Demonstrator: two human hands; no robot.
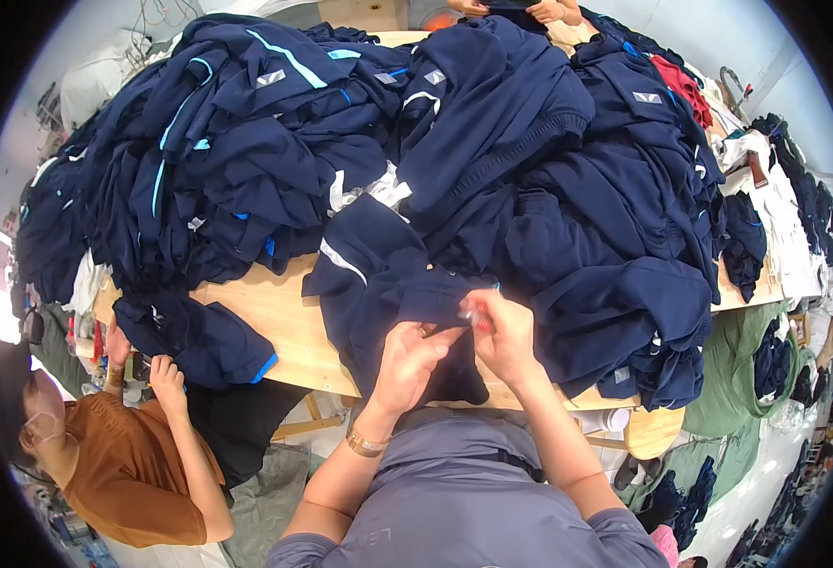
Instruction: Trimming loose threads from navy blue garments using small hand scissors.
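Observation:
Just in front of me, a navy garment (369, 284) with a white stripe lies bunched over the wooden table's near edge. My left hand (407, 367) is closed at the lower part of this garment, its fingertips pinching the cloth. Close beside it on the right, my right hand (503, 333) is closed too, thumb and fingers pressed together at the garment's edge. A small, pale, shiny bit shows at its fingertips, too blurred to name. The two hands' fingertips nearly meet.
Large heaps of navy garments (492, 95) cover most of the table (288, 303). At left, a person in a brown top (132, 464) handles a navy piece (194, 336). Another person's hands (544, 11) show at the far side. A green sack (743, 369) stands at right.

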